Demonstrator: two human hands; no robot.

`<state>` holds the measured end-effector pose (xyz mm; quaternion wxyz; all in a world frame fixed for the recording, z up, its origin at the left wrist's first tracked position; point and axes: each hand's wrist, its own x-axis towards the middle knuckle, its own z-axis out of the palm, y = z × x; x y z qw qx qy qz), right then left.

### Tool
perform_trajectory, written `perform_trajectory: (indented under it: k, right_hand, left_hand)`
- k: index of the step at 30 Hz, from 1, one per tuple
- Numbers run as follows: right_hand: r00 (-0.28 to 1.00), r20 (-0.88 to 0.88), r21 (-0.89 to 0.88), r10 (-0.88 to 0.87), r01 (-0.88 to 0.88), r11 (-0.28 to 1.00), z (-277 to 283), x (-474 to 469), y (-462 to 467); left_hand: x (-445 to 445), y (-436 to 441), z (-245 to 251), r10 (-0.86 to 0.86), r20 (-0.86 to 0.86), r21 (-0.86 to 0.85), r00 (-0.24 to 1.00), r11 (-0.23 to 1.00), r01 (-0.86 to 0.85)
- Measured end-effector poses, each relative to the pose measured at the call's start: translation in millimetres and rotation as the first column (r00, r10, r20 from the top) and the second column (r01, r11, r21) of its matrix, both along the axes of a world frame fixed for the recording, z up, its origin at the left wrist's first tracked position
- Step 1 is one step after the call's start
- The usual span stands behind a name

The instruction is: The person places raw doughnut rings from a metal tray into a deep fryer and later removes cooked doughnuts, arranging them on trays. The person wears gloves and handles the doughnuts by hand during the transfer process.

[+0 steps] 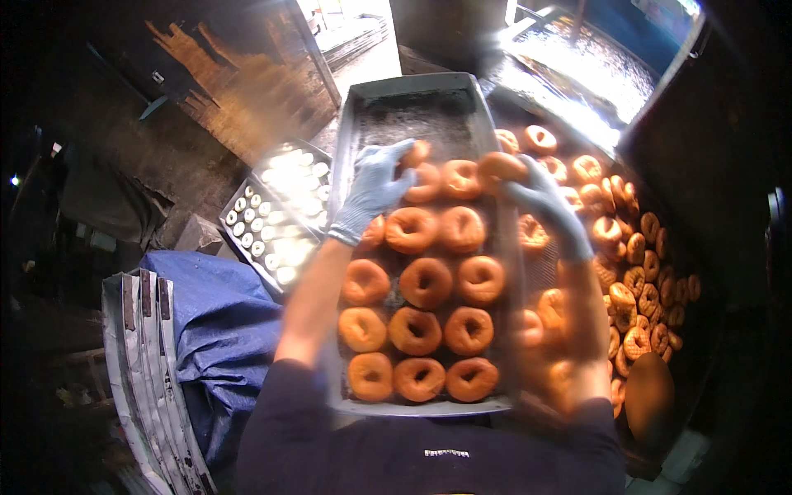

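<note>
A long metal tray [414,127] lies before me, with rows of browned ring doughnuts [426,283] in its near and middle parts. My left hand [380,182], in a light blue knit glove, curls around a doughnut [420,152] at the far end of the rows; its thumb touches the doughnut beside it. At the tray's right rim, my right hand [539,189], gloved alike, grips another doughnut [500,166], which is a little blurred.
Many loose doughnuts [606,230] are piled on the right, some on a mesh surface [541,267]. Pale dough rings fill trays [263,226] at the left. Stacked metal trays [148,371] and a blue tarp [216,303] stand at the near left.
</note>
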<state>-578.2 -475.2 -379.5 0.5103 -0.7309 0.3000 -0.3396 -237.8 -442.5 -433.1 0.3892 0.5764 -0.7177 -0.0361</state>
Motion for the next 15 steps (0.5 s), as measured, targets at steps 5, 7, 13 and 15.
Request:
perform_trajectory:
  k: [5,7,13,15]
  right_hand:
    - [0.93,-0.264,-0.17,-0.257,0.217,0.961,-64.1,200.6,-78.6]
    - [0.933,-0.235,-0.231,-0.272,0.218,0.948,-89.1,249.6,-96.1]
    - [0.954,-0.296,-0.485,-0.055,-0.1,0.868,-82.1,210.8,-88.7]
    - [0.962,-0.117,-0.65,-0.246,0.113,0.752,-69.0,131.1,-89.1]
  left_hand:
    - [69.7,30.9,-48.9,0.124,0.414,0.033,0.902,0.988,-0.151]
    - [70.2,39.7,-58.8,0.067,0.408,0.023,0.911,0.996,-0.083]
    - [38.3,23.8,-27.4,0.081,0.291,0.053,0.953,0.994,-0.1]
    - [-2.3,1.8,-10.1,0.048,0.253,-0.111,0.966,0.994,-0.02]
